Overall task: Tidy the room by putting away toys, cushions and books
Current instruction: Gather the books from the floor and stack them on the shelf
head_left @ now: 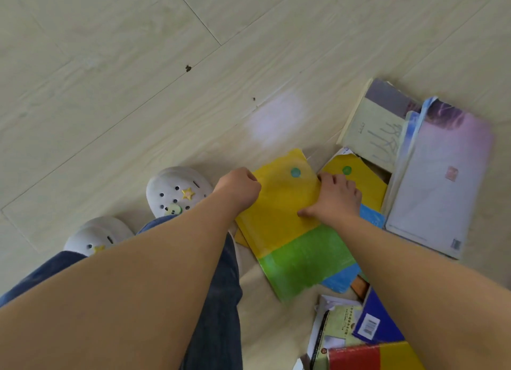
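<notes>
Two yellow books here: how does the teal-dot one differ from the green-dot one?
The teal-dot book lies on top, held at its edges by the left grip and right grip; the green-dot book lies partly beneath. The teal-dot book turns green lower down; the green-dot book shows blue. Both are yellow-topped.

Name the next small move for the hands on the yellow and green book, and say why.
Probably lift the yellow and green book straight up. The left hand and right hand grip its opposite edges, and it lies partly over a second yellow book on the floor.
</notes>
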A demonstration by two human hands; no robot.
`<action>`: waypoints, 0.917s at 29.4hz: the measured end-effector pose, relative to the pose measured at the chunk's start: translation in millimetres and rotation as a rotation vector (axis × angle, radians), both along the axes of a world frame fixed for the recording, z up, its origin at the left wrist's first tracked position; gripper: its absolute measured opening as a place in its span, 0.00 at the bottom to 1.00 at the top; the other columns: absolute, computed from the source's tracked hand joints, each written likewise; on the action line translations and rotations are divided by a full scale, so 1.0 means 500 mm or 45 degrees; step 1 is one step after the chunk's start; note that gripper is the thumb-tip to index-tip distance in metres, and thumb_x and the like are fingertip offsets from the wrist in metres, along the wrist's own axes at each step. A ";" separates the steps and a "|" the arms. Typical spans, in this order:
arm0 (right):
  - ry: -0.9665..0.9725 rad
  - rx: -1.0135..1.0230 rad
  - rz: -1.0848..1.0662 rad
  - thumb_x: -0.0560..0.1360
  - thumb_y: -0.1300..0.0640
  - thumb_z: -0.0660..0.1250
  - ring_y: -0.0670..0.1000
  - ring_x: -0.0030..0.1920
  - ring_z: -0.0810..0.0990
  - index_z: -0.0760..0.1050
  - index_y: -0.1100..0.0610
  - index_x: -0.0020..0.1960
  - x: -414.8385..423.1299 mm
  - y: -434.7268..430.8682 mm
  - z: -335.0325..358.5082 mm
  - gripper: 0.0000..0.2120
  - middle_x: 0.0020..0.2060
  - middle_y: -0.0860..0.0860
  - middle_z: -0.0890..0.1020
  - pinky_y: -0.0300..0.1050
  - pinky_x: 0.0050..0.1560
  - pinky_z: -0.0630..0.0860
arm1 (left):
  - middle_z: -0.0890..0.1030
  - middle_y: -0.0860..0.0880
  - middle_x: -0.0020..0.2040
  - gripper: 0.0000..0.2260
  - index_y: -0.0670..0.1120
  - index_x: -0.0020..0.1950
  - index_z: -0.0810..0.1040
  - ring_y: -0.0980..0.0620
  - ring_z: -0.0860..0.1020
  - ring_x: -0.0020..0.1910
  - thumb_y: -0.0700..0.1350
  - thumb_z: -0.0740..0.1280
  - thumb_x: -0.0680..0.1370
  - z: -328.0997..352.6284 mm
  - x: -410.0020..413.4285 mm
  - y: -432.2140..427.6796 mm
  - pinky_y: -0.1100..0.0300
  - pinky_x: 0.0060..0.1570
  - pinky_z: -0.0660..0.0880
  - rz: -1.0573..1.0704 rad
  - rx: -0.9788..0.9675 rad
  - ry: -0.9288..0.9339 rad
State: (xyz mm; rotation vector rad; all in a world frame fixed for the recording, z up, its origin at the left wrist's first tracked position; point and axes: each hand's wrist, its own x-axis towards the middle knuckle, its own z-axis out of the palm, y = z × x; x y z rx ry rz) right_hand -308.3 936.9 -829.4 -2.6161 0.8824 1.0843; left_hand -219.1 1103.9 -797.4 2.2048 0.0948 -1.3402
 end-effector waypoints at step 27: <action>-0.889 1.393 -1.481 0.79 0.60 0.61 0.46 0.41 0.81 0.74 0.51 0.51 0.250 0.043 0.050 0.06 0.45 0.48 0.82 0.40 0.40 0.78 | 0.77 0.46 0.64 0.23 0.47 0.68 0.71 0.45 0.78 0.57 0.44 0.71 0.74 -0.045 0.181 0.134 0.47 0.52 0.76 1.253 -0.480 0.276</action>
